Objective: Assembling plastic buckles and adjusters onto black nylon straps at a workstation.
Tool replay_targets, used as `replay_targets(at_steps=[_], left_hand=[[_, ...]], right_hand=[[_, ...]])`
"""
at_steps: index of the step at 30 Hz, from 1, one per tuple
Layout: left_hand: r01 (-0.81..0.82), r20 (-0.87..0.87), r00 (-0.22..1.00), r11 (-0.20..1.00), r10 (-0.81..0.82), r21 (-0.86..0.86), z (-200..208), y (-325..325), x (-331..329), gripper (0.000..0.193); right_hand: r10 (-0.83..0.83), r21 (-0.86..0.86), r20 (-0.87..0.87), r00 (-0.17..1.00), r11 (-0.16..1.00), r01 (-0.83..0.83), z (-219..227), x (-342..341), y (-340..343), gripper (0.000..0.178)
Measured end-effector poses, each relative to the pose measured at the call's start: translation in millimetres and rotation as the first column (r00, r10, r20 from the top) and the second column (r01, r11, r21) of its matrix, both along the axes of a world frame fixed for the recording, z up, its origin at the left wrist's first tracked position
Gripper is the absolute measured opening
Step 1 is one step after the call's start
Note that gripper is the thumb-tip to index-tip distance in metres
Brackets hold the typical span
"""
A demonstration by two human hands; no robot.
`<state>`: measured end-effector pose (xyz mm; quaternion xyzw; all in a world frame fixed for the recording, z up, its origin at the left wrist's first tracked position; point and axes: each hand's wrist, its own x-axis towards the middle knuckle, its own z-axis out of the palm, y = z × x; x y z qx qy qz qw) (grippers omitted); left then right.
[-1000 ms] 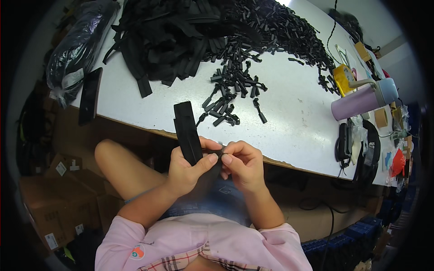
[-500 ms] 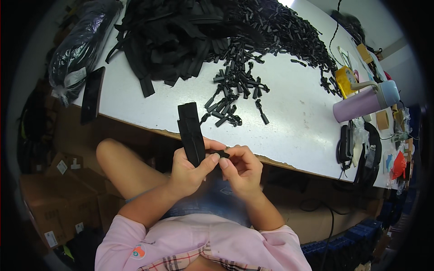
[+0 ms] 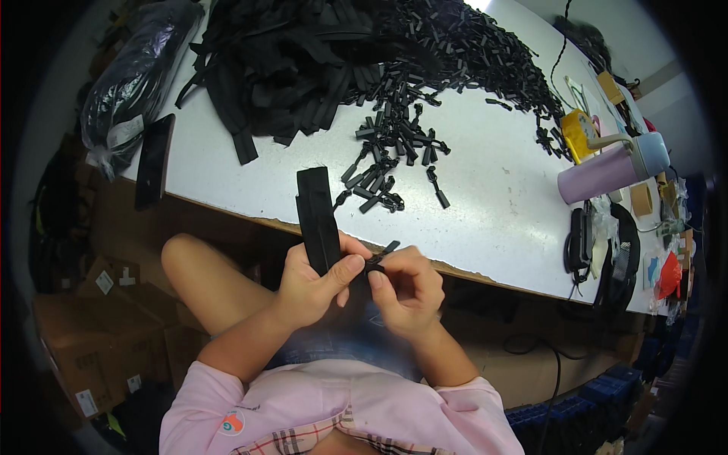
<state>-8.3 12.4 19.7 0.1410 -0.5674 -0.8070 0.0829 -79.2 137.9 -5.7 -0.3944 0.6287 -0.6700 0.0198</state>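
Folded black zipper tape (image 3: 317, 220) stands up from my left hand (image 3: 312, 284), whose fingers are closed around its lower part. Between the fingertips of both hands sits a black zipper slider (image 3: 390, 248), its pull sticking out toward the table edge. My right hand (image 3: 411, 292) pinches at the slider and the tape end; the exact contact is partly hidden by the fingers. Loose zipper sliders (image 3: 375, 182) with pulls lie scattered on the table just beyond my hands. Behind them spreads a large heap of sliders (image 3: 478, 57), beside a heap of black zipper tapes (image 3: 288, 76).
The white table (image 3: 493, 212) has a rough front edge just beyond my hands. A dark phone (image 3: 155, 161) and a plastic-wrapped bundle (image 3: 140, 83) lie at the left. A purple bottle (image 3: 599, 174), yellow tape (image 3: 578, 135) and a black pouch (image 3: 581, 241) are at the right.
The slider's pull now shows above the fingertips, where it was hidden before. My right fingers have shifted slightly, and the zipper tape in my left hand has moved slightly up and left.
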Motion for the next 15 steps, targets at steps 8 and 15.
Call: replay_targets(at_steps=[8,15], left_hand=[[-0.235,-0.141,0.968,0.946,0.208,-0.224,-5,10,0,0.013],[0.016,0.051,0.999,0.981,-0.006,-0.195,-14,1,0,0.017]], right_hand=[[0.306,0.238,0.321,0.896,0.890,-0.389,13,-14,6,0.013],[-0.081,0.158,-0.159,0.984,0.982,0.107,19,-11,-8,0.035]])
